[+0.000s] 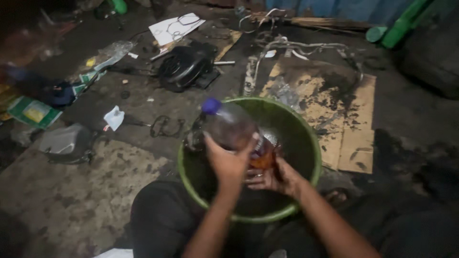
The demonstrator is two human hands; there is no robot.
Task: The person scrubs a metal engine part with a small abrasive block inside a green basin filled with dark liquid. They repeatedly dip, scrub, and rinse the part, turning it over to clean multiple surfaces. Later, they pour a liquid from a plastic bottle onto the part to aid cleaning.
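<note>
Far left, on the dark stained floor (71,200): 1 flat green and yellow packet (33,112), rectangular, lying tilted. Near it, a crumpled clear wrapper (112,52) with green print. Further right, a small white scrap (114,117) and, toward the top, a white sheet (176,27) with wire loops on it. A black round machine part (184,67) lies just below that sheet.

Centre: a green basin (313,143). Over it, tilted, a clear plastic bottle (234,126) with a blue cap (211,105) pointing up-left; amber liquid sits at its lower end. The left hand (228,162) is wrapped around the bottle's middle. The right hand (272,177) grips the lower end from beneath, fingers closed.

Right: soiled brown cardboard (356,143) flat on the floor; green tubes (399,26) at top right.
</note>
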